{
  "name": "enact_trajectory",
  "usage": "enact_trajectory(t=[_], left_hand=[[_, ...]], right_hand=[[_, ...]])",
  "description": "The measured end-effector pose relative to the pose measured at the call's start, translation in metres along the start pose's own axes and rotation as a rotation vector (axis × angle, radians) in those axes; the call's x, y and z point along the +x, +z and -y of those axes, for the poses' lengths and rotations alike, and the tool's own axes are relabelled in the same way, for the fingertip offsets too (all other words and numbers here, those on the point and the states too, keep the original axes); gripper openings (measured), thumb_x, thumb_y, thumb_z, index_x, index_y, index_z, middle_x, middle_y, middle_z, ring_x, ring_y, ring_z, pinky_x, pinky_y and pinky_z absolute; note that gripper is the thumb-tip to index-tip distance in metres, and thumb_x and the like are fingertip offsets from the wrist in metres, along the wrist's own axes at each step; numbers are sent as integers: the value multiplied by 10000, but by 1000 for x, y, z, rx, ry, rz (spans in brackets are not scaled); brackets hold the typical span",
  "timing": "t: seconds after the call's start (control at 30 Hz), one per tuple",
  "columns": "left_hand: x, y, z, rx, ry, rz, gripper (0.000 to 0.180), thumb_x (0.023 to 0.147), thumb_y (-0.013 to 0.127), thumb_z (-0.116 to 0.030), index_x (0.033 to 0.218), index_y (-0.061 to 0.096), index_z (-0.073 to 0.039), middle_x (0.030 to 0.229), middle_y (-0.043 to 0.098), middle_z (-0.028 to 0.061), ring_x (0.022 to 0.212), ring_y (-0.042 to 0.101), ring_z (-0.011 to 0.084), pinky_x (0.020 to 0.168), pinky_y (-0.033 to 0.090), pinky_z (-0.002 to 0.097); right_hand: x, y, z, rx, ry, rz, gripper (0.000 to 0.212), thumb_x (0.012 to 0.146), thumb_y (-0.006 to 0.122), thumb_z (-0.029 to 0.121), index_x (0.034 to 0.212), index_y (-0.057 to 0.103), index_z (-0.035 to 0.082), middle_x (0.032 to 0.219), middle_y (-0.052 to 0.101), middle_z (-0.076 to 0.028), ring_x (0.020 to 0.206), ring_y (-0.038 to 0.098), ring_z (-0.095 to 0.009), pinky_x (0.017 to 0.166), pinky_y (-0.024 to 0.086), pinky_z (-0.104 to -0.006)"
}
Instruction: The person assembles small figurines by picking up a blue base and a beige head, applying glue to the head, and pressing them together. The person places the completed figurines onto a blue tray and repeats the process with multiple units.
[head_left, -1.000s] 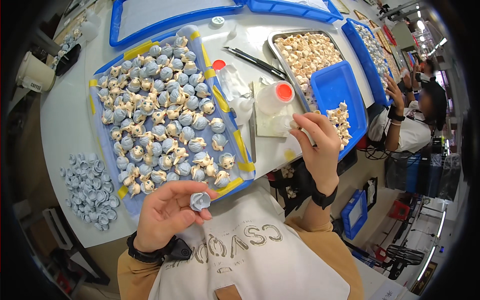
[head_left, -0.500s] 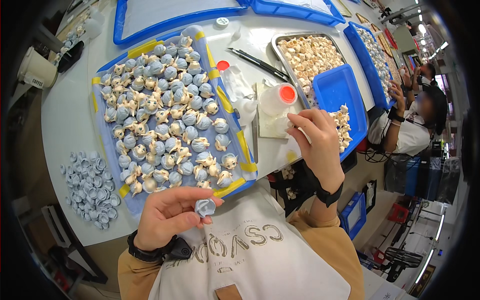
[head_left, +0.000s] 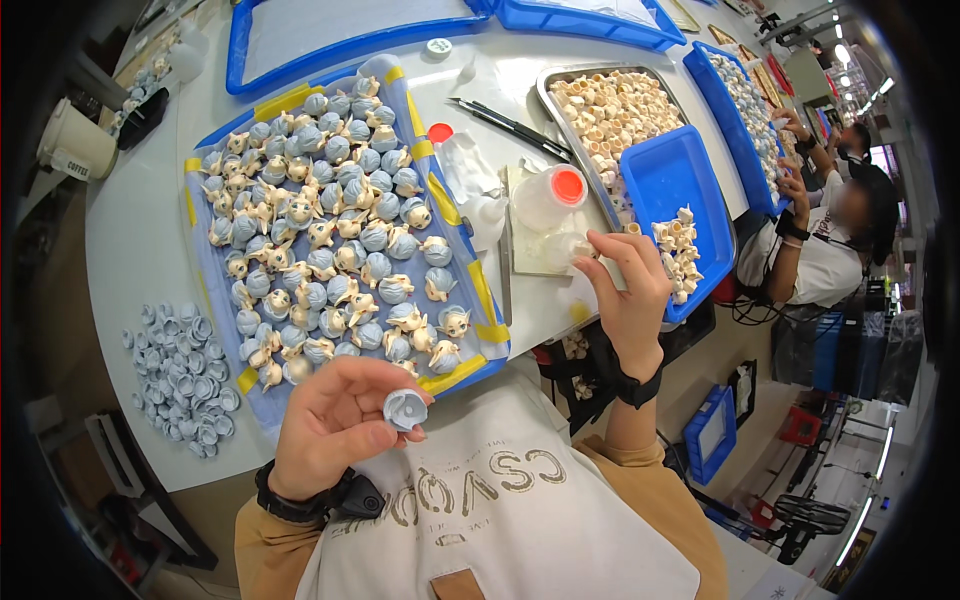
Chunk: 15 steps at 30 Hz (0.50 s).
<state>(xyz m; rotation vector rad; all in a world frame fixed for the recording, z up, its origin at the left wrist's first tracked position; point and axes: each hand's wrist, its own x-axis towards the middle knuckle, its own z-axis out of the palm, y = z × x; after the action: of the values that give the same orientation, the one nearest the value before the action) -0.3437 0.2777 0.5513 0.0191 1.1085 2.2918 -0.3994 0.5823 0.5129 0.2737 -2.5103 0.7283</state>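
Observation:
In my left hand [head_left: 345,425] a pale blue-grey cup-shaped hair piece [head_left: 405,410] is pinched between thumb and fingers, hollow side showing. My right hand [head_left: 632,290] has thumb and forefinger drawn together beside a small translucent container [head_left: 562,247]; what lies between the fingertips is too small to make out. That container is on a pale square plate [head_left: 530,262], next to a clear bottle with a red top [head_left: 550,198]. Just beyond my left hand, a cloth-lined blue tray [head_left: 474,290] holds many small doll heads [head_left: 375,268] with blue-grey hair.
Loose blue-grey hair pieces [head_left: 185,380] are heaped at the left. A metal tray [head_left: 549,90] of cream-coloured parts stands at the right, with a smaller blue tray [head_left: 665,165] overlapping it. Black pens [head_left: 510,128] lie beyond the bottles. A co-worker [head_left: 825,240] sits at the far right.
The hair piece in my left hand has turned, showing more of its hollow. My right hand has shifted slightly, its fingertips a little farther right along the translucent container.

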Motion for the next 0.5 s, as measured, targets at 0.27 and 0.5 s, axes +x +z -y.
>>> enact_trajectory(t=[0.27,0.5], left_hand=[[3,5,2,-37,52,-74,377,801,581,17,1156,461,59,1060,571,158,943,590,202,845,507,358],[10,9,2,-71,-17,-48,377,789,592,36,1142,462,67,1053,569,136,963,580,186,846,505,350]], right_hand=[[-7,4,10,229,56,-177,277,663,754,60,909,638,2,848,628,-93,728,578,-218,643,453,-292],[-9,-5,92,804,-230,56,389,643,781,181,960,643,1,856,643,-89,704,582,-208,612,445,-303]])
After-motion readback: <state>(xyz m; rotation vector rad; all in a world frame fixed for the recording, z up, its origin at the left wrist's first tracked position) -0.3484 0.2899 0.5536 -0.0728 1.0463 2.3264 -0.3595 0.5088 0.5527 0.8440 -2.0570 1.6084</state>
